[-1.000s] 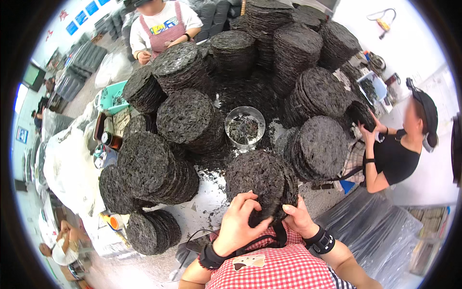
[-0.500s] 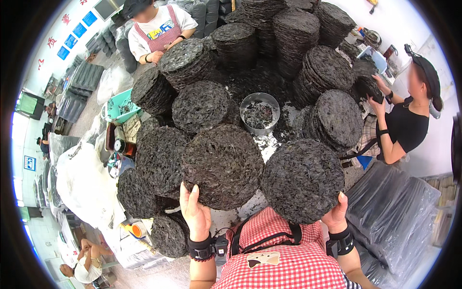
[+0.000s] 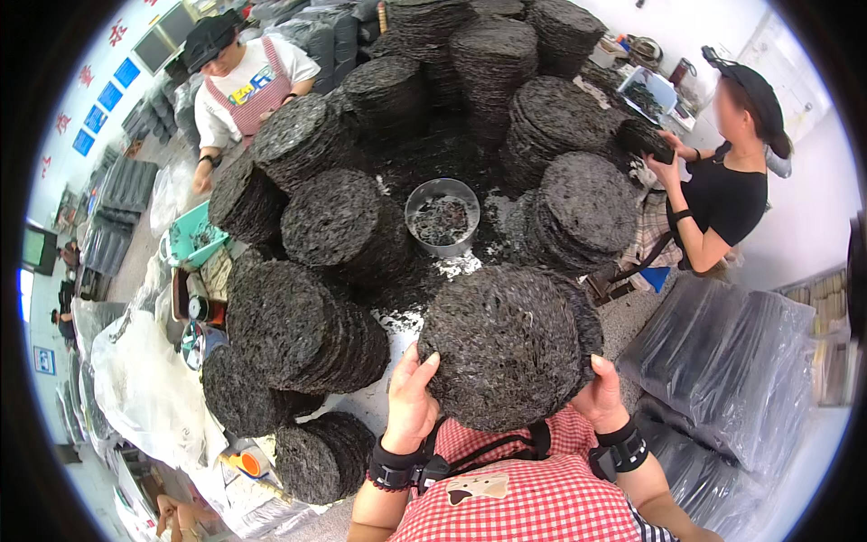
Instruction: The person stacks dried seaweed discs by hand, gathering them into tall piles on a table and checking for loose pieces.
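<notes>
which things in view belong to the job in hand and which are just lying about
In the job, it seems:
- front dark disc, held by the left hand
- rear dark disc, held by the right hand
- stack of dark discs

Probably lying about:
- orange ring
- white plastic sheet
- teal basin

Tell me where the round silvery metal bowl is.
The round silvery metal bowl sits just above centre in the head view, beyond the black disc-shaped fibrous sheets held between the left hand and right hand.
</notes>
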`<state>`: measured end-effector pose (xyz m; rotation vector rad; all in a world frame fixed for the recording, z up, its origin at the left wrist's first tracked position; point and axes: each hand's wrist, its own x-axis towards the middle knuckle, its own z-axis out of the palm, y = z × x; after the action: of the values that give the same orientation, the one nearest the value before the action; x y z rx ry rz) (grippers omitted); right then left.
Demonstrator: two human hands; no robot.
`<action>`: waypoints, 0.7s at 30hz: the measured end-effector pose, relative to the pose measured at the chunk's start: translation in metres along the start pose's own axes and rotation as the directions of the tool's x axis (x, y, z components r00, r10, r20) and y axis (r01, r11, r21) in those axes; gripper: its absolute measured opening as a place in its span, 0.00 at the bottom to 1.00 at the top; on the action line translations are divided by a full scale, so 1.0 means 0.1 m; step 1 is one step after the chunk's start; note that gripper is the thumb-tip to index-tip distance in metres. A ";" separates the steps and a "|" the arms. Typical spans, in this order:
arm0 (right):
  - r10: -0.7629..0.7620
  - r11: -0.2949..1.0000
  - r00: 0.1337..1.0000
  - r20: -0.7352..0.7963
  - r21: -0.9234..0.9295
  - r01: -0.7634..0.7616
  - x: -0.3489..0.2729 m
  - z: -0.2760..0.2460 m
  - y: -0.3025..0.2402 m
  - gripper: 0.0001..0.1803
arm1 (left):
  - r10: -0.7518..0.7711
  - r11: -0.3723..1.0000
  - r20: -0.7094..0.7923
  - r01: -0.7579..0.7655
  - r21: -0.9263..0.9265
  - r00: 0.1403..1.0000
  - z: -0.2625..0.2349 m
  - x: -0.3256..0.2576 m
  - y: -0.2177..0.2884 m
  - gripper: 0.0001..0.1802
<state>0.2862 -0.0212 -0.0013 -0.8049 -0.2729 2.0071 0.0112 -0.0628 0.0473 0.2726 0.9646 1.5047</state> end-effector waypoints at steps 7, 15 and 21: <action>-0.050 0.998 0.999 -0.022 -0.031 0.050 -0.04 0.07 0.03 0.34 | 0.036 0.961 0.076 -0.055 0.273 0.996 0.00 0.14 -0.13 0.20; -0.155 0.963 0.979 -0.132 -0.243 0.120 -0.01 0.15 -0.02 0.33 | 0.311 0.283 0.362 -0.450 0.847 0.878 0.52 0.37 -0.22 0.06; -0.291 0.778 0.956 0.019 -0.576 0.249 0.08 0.11 -0.11 0.48 | 0.231 0.212 0.430 -0.476 0.854 0.873 0.90 0.66 -0.51 0.05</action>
<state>0.2841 -0.0070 0.0089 -1.1346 -0.9368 1.6209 0.0941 0.0277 0.0434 1.6378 1.6271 1.0307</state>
